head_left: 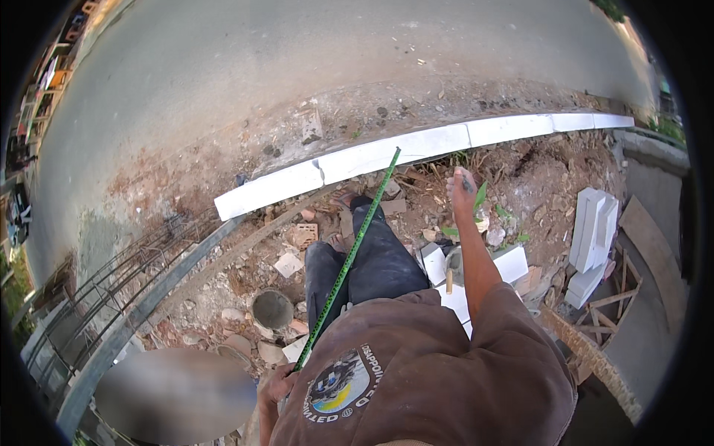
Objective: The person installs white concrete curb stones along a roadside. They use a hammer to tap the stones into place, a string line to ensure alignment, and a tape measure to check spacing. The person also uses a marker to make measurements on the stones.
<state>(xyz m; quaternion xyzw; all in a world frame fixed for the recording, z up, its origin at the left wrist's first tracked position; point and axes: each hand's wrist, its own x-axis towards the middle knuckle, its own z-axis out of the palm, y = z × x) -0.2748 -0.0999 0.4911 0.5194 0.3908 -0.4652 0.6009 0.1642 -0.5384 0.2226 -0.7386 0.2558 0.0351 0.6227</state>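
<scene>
Grasping a green tape measure [344, 267] in the left hand [279, 386], lower centre, spanning up to white blocks [435, 143], upper centre; clutching a small dark object [467, 184] in the right hand [461, 192], right of centre.

Blurred oval [175, 395], tape [351, 260] end hidden, item [467, 184] in right fingers [452, 187] unclear

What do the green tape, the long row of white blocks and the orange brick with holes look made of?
Green tape: probably coated thin metal; it runs straight from the left hand.
White blocks: likely aerated concrete, matte, with crisp edges, though glare hides texture.
Orange brick: apparently fired clay, dull and unglazed, judging by its earthy colour.
</scene>
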